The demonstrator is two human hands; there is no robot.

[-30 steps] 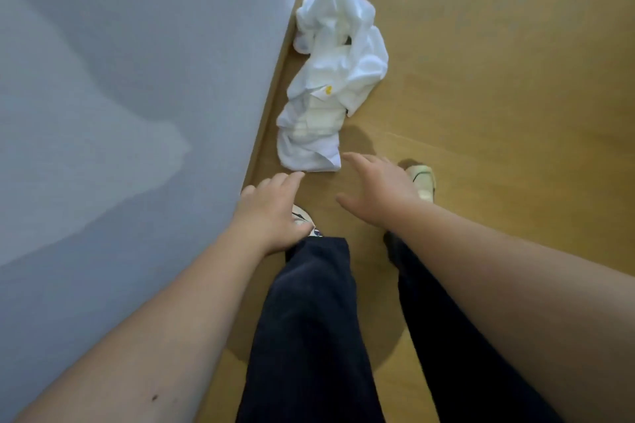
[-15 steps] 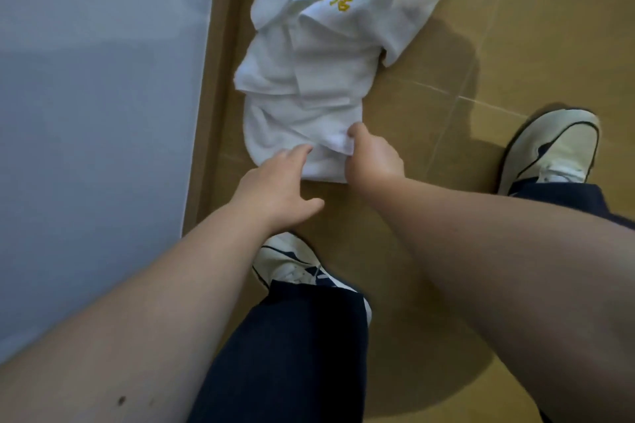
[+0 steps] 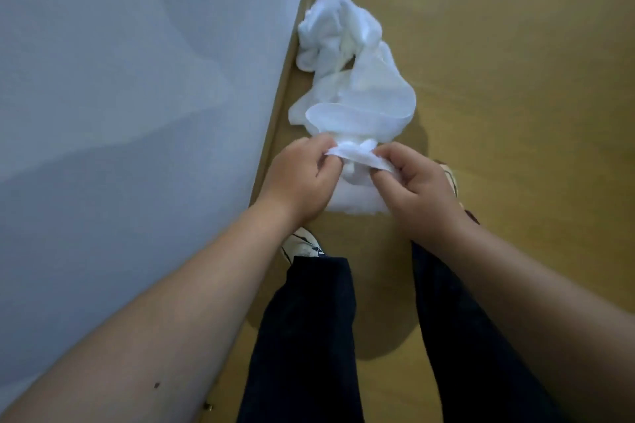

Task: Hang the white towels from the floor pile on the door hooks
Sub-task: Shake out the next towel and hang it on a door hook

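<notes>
A pile of white towels [image 3: 340,41] lies crumpled on the tan floor against the foot of the wall. The nearest white towel [image 3: 360,120] is lifted at its near edge, its body still draped back onto the pile. My left hand [image 3: 302,178] pinches that edge between thumb and fingers. My right hand [image 3: 415,185] grips the same edge a little to the right. No door hooks are in view.
A pale grey wall [image 3: 137,113] fills the left side, with a tan skirting strip [image 3: 275,134] along its base. My dark-trousered legs and light shoes [image 3: 304,245] stand just below the hands. Bare tan floor [image 3: 515,62] spreads to the right.
Both hands went from reaching down with open fingers to closing on the near edge of the closest towel and raising it. The camera has risen away from the pile.
</notes>
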